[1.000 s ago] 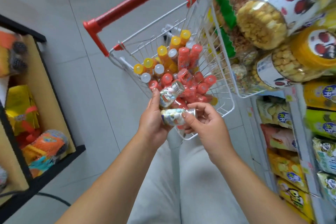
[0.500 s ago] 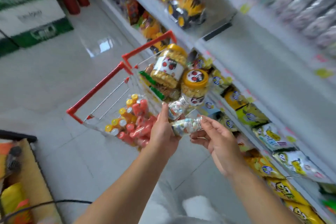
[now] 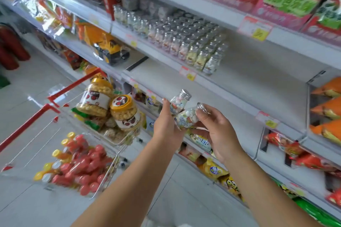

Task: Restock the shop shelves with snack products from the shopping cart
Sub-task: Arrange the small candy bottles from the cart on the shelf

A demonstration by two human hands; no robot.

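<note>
My left hand (image 3: 167, 127) holds two small clear candy bottles with silver caps: one upright (image 3: 179, 101), one tilted to the right (image 3: 188, 117). My right hand (image 3: 215, 129) pinches the cap end of the tilted bottle. Both hands are raised in front of the white shelves. On a shelf (image 3: 245, 79) above and ahead stands a block of several matching silver-capped bottles (image 3: 184, 38), with bare shelf to its right. The red-handled wire cart (image 3: 60, 149) is at lower left, with red- and yellow-capped bottles (image 3: 81, 167) in its lower basket.
Two big yellow-lidded jars of puffed snacks (image 3: 110, 108) lie in the cart's upper basket. Snack bags fill the lower shelves at right (image 3: 221, 173). A packaged yellow toy truck (image 3: 108, 48) sits on a shelf to the left. Pink and green boxes (image 3: 287, 0) line the top shelf.
My view has swung up from the cart to the shelves. Both hands rose with the two bottles away from the cart basket toward the shelf, and the right hand shifted to the tilted bottle's cap.
</note>
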